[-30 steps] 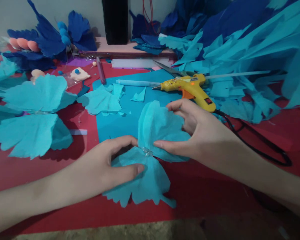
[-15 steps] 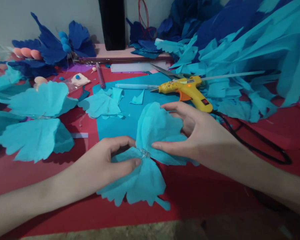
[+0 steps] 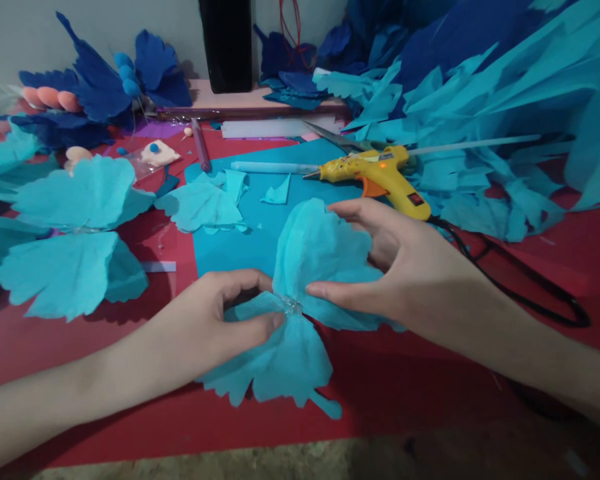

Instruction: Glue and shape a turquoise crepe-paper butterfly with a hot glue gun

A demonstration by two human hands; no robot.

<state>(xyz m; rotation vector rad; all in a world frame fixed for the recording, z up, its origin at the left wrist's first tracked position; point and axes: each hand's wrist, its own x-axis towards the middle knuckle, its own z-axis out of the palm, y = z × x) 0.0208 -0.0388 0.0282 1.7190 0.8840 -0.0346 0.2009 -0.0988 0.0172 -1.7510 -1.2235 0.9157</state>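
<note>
A turquoise crepe paper butterfly [image 3: 293, 360] lies between my hands over the red surface, with a clear shiny strip of what looks like glue along its middle. My left hand [image 3: 225, 320] grips the near wings close to that middle, thumb on top and fingers partly hidden beneath. On the far right wings, my right hand [image 3: 380, 267] has its thumb on the front and its fingers curled around the back edge. Just beyond the right hand lies a yellow glue gun [image 3: 380, 177], its small orange light lit and a glue stick in its rear.
More turquoise butterflies [image 3: 70, 267] sit at the left, with cut paper wings [image 3: 205, 203] on a blue sheet [image 3: 230, 247]. Scissors [image 3: 333, 137], a pen [image 3: 275, 168] and a black phone [image 3: 225, 47] are behind. Crepe scraps [image 3: 480, 147] pile up at right, near the black cord [image 3: 530, 273].
Both hands keep their hold on the butterfly, which has shifted very slightly right. The whole view has moved a little; the glue gun and scraps lie as before.
</note>
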